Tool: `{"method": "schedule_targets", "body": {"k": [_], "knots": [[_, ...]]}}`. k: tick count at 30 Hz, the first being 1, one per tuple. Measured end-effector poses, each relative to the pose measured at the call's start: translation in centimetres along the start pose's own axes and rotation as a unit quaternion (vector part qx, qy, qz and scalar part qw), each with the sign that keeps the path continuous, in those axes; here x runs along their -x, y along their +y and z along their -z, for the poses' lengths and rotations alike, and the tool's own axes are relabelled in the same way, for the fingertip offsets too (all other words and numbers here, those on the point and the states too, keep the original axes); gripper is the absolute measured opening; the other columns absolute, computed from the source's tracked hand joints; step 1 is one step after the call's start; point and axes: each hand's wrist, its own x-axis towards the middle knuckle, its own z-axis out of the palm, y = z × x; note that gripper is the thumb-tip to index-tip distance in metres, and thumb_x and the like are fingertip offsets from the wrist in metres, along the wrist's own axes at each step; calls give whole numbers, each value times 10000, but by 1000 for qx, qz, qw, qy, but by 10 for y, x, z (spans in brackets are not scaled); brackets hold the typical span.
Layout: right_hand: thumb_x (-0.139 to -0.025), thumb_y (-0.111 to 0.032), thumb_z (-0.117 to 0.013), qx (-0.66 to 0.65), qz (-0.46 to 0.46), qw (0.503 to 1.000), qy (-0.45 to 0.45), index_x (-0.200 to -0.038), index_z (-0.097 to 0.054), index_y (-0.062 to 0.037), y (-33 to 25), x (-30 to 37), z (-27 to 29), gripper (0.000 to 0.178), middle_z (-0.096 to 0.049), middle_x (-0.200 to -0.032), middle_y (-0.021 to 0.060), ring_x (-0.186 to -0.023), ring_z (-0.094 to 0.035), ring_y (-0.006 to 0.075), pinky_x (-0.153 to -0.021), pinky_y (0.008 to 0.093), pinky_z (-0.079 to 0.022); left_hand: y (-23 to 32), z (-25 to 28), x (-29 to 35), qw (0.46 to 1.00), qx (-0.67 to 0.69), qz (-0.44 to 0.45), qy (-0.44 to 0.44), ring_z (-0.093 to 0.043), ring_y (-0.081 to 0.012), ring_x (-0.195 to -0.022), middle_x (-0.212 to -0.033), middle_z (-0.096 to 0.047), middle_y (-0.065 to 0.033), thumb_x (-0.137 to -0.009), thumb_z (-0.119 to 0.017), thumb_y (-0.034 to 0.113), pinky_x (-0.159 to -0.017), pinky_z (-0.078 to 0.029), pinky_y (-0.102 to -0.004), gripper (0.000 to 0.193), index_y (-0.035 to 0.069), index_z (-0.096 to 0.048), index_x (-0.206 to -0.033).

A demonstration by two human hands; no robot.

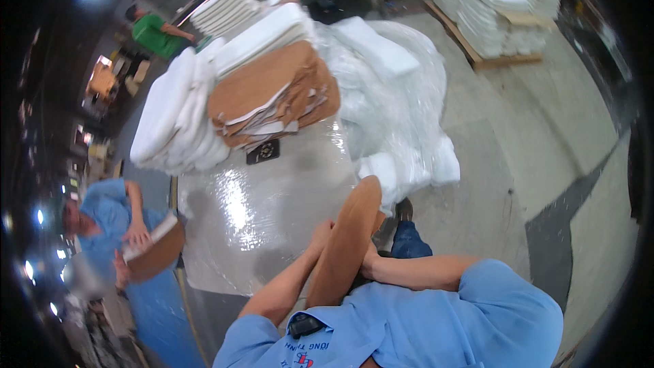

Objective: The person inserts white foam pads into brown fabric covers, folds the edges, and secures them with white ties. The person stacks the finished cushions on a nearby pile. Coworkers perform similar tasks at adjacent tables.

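Close to my body I hold a brown fabric-covered cushion (345, 245) on edge, tilted with its top away from me. My left hand (324, 234) grips its left side, fingers partly hidden behind it. My right hand (370, 262) is closed at its right side, by a loose brown fold; the cushion hides part of this hand. Beyond the cushion, a stack of brown fabric covers (272, 92) lies on the plastic-wrapped table (286, 197). White foam pads (174, 112) are piled beside the covers.
A black phone (263, 152) lies before the covers. Clear plastic sheeting (388, 109) with white pads bulges at the table's right. A co-worker at left holds a half-covered pad (160, 249). Two other people are farther back. A loaded wooden pallet (507, 61) stands far right.
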Motion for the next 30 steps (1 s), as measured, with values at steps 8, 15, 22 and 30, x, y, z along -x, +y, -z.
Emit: {"method": "schedule_targets", "body": {"k": [8, 15, 22, 30], "knots": [[-1105, -342, -494, 65, 74, 988, 121, -1361, -624, -45, -16, -38, 45, 414, -711, -1254, 140, -1139, -658, 241, -943, 408, -520, 3, 17, -26, 998, 49, 32, -32, -649, -362, -842, -921, -690, -208, -1072, -532, 443, -777, -514, -467, 446, 5, -608, -1041], [-1133, -352, -426, -102, 51, 971, 208, -1197, -696, -30, -24, -69, 51, 426, -698, -1195, 105, -1096, -626, 226, -923, 411, -494, 28, -11, -60, 972, 147, 3, 184, -642, -387, -812, -873, -682, -225, -1077, -523, 424, -739, -503, -491, 429, 18, -620, -980], [-1121, -363, -467, 90, 54, 958, 268, -1056, -729, -21, -37, -96, 59, 435, -712, -995, 65, -934, -588, 175, -866, 351, -463, 14, -31, -72, 965, 108, 18, 240, -625, -393, -759, -868, -689, -210, -1076, -523, 403, -725, -501, -492, 380, 51, -634, -986], [-1135, -326, -458, -128, 126, 974, 141, -1128, -724, -17, -20, -70, 80, 408, -726, -1038, 42, -959, -603, 136, -883, 330, -479, 111, 43, -119, 984, -66, -101, 130, -672, -239, -829, -910, -739, -148, -1005, -671, 264, -753, -510, -363, 276, -9, -713, -1013]]}}
